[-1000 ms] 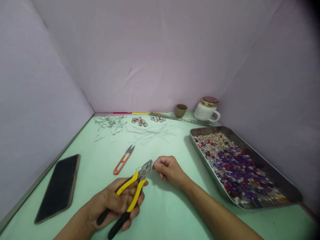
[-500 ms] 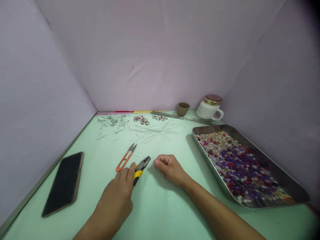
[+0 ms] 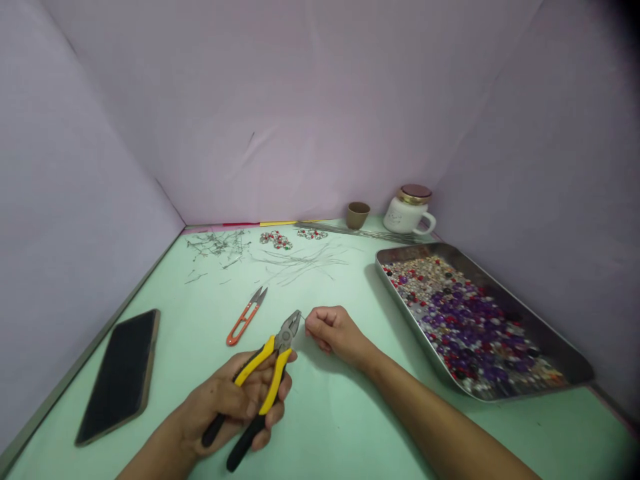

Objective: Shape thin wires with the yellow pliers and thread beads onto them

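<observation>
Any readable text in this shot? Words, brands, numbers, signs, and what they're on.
None legible.
Mug: faint dark marks on its side, too small and blurred to tell lettering from a drawing.
Pliers: no marking I can read.
Snips: none I can read.
Phone: screen dark, no text visible.

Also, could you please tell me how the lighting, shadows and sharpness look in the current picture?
Head view: dim, soft light, with faint shadows by the right hand and along the left side of the tray; head view again: the top-right corner falls to black, the beads look soft, thin wires are barely resolved.
</observation>
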A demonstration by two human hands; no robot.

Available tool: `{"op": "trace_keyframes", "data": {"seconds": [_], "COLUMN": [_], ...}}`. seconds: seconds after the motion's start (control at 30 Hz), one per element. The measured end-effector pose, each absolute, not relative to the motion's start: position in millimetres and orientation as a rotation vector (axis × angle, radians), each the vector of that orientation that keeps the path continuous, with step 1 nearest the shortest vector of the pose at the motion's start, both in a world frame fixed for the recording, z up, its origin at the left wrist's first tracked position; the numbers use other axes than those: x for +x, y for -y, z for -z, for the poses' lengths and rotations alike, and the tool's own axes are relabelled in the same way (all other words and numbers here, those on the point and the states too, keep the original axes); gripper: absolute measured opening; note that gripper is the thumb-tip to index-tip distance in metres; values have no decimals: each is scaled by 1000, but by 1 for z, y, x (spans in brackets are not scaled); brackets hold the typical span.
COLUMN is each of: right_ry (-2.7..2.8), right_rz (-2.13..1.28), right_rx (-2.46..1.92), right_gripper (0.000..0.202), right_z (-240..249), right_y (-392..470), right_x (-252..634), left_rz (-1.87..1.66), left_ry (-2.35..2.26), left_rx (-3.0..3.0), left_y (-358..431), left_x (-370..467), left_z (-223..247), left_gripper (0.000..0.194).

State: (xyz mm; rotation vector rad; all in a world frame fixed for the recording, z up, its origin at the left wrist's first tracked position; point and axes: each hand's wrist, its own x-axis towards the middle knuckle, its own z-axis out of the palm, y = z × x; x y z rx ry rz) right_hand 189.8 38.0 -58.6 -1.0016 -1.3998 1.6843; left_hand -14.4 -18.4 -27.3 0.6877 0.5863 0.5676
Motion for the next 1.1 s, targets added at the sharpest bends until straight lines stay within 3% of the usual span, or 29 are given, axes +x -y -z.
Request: {"op": "trace_keyframes", "data": {"seconds": [0.17,0.37,0.67,1.1], "right_ry": [1431,1426,1405,1151], "right_rz": [-1662,-1638,-1633,-1513], "right_rx": [-1060,-1113,-1099,-1106], "right_gripper": [34,32,32,28], "right_z": [60,57,55,64], "right_y": [-40,-40,-38,-42], "right_x": [190,188,191,187], "left_rz": [-466,-288,-327,-404], "left_ry": [-1097,-1764,-1192,-1068], "left_rx": [1342,1905,1264,975], "left_y": [16,21,13,11], "left_x": [-13,-8,-13,-25], "left_z": [15,17,-8,0], "left_gripper": [48,78,48,51]}}
